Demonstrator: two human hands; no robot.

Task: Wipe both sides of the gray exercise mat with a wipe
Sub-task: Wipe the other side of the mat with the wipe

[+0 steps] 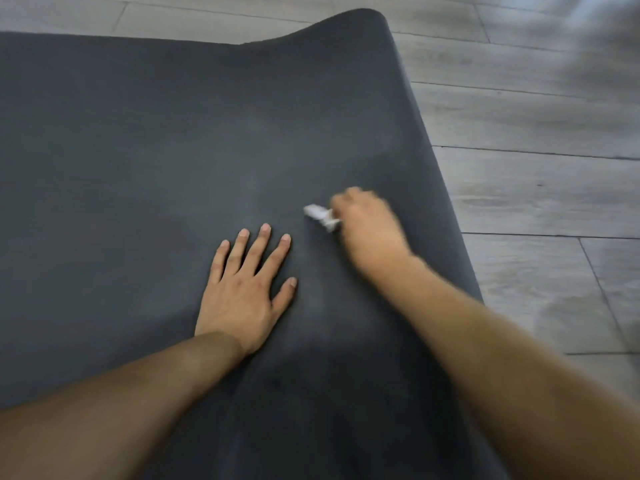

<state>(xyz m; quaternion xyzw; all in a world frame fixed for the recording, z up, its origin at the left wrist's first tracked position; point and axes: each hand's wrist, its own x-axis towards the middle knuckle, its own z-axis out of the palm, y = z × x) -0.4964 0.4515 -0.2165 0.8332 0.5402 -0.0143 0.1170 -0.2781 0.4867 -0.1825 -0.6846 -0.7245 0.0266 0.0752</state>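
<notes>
Pressing flat on gray mat (138, 150), left hand (242, 292); right hand (367, 230) clutching crumpled wipe (320, 216).

From where I stand, nothing here can be read: no word, brand or number shows on the gray mat (173, 133) or on the wooden floor (536, 188). The white wipe (320, 216) is blurred by motion, so if it carries any print, I cannot make it out.
</notes>
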